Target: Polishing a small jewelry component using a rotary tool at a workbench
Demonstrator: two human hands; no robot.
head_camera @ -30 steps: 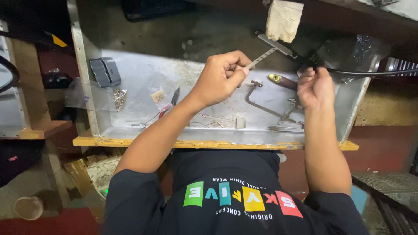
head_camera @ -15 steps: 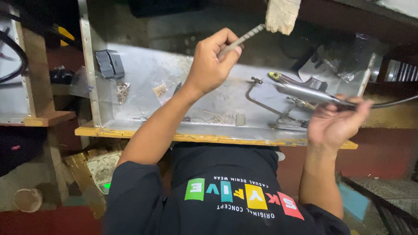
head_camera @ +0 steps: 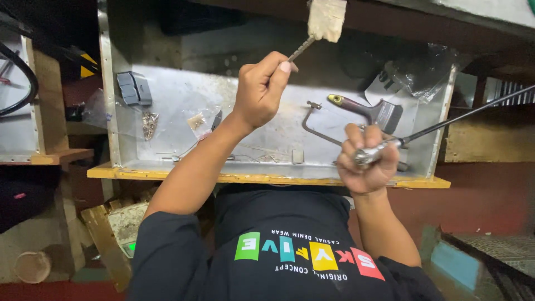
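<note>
Left hand (head_camera: 261, 92) pinches a thin threaded rod (head_camera: 301, 49) tipped with a pale block (head_camera: 326, 19), raised over the metal tray (head_camera: 223, 95); right hand (head_camera: 365, 161), near right, fist-grips a cable's metal end (head_camera: 374, 152), keeping both clear.

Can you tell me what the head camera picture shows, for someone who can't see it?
A person's left hand lifts a thin metal rod with a cream-coloured wad above a shallow grey metal tray, while the right hand grips a shiny metal handle on a dark cable.

Even, fairly bright light on the metal tray (head_camera: 167, 95), soft glare at its middle. Dim toward 12 and 9 o'clock; edges bend slightly.
</note>
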